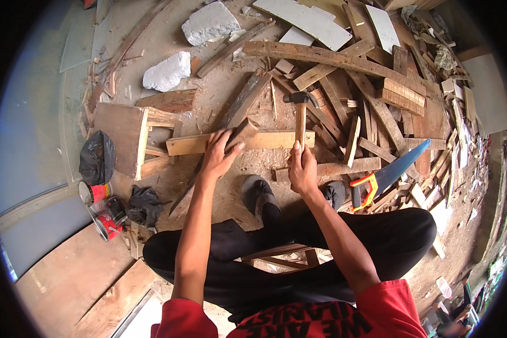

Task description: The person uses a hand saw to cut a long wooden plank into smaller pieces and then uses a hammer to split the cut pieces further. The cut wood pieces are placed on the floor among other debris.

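My left hand point(217, 155) is closed around a short wooden block point(245, 132), tilted above a light wooden plank point(188, 145). That plank lies crosswise in front of my feet, over a long dark board point(247, 97) on the ground. In my right hand point(303, 169) is a claw hammer point(301, 115), gripped by its wooden handle. Its dark metal head points away from me, above the plank's right end. A handsaw point(397, 166) with an orange and black handle rests to the right of my right foot.
Scrap timber point(343, 67) is heaped ahead and to the right. White chunks point(168, 71) lie at the far left. A wooden box frame point(121, 135), a black plastic bag point(97, 158) and paint cans point(107, 225) stand on the left. My shoes point(257, 194) are just behind the plank.
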The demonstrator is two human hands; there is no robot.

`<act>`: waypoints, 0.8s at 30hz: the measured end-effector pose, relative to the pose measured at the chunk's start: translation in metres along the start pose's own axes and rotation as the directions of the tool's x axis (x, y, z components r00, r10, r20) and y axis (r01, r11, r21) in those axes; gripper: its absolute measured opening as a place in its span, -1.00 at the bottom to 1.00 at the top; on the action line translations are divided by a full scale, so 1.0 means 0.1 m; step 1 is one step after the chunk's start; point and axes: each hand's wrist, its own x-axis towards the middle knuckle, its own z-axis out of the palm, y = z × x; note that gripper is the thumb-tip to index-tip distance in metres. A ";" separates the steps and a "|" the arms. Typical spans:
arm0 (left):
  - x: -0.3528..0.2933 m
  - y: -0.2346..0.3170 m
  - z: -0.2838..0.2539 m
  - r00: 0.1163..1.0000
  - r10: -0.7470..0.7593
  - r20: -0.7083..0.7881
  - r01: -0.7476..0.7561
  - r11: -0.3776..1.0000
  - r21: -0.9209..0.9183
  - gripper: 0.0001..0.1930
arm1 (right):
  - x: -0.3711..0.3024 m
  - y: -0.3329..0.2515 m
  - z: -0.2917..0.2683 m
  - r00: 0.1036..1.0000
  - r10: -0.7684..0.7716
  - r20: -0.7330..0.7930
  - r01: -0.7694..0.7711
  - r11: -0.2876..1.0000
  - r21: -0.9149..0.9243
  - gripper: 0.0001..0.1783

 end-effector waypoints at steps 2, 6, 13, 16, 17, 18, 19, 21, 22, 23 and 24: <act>-0.04 -0.23 0.19 0.986 -0.071 -0.153 0.088 0.990 0.107 -0.41 | -0.10 -0.08 0.06 0.995 -0.100 0.001 0.100 0.991 -0.090 -0.54; 0.00 0.08 0.30 0.976 -0.087 -0.197 0.142 0.947 0.288 -0.36 | -0.24 -0.09 -0.06 0.991 -0.094 0.094 0.120 0.941 -0.316 -0.58; -0.06 0.06 0.37 0.958 -0.059 -0.282 0.182 0.884 0.431 -0.37 | -0.34 -0.62 -0.04 0.961 -0.234 0.146 0.267 0.922 -0.279 -0.71; -0.02 0.08 0.38 0.963 -0.043 -0.265 0.157 0.891 0.426 -0.38 | -0.28 -0.23 -0.03 0.923 -0.340 0.178 0.383 0.849 -0.363 -0.74; -0.01 0.07 0.37 0.963 -0.023 -0.267 0.138 0.896 0.422 -0.38 | -0.24 -0.05 -0.03 0.917 -0.345 0.199 0.397 0.819 -0.414 -0.74; -0.01 0.07 0.37 0.963 -0.007 -0.271 0.125 0.900 0.418 -0.38 | -0.23 -0.01 -0.01 0.934 -0.284 0.215 0.355 0.789 -0.501 -0.75; -0.01 0.06 0.38 0.961 -0.006 -0.278 0.125 0.902 0.414 -0.39 | -0.21 0.03 -0.04 0.945 -0.277 0.177 0.328 0.828 -0.456 -0.74; -0.04 0.02 0.37 0.958 -0.010 -0.288 0.134 0.901 0.412 -0.39 | -0.21 -0.13 -0.04 0.963 -0.247 0.110 0.270 0.897 -0.349 -0.74; -0.05 -0.01 0.37 0.957 -0.009 -0.289 0.135 0.899 0.417 -0.40 | -0.21 -0.19 -0.04 0.917 -0.386 0.097 0.394 0.848 -0.356 -0.78; -0.02 0.03 0.37 0.959 -0.005 -0.283 0.127 0.901 0.415 -0.40 | -0.21 -0.09 -0.06 0.889 -0.450 0.088 0.451 0.826 -0.338 -0.76; 0.01 0.05 0.36 0.959 0.002 -0.284 0.122 0.900 0.418 -0.41 | -0.20 0.03 -0.04 0.852 -0.518 0.080 0.514 0.798 -0.315 -0.74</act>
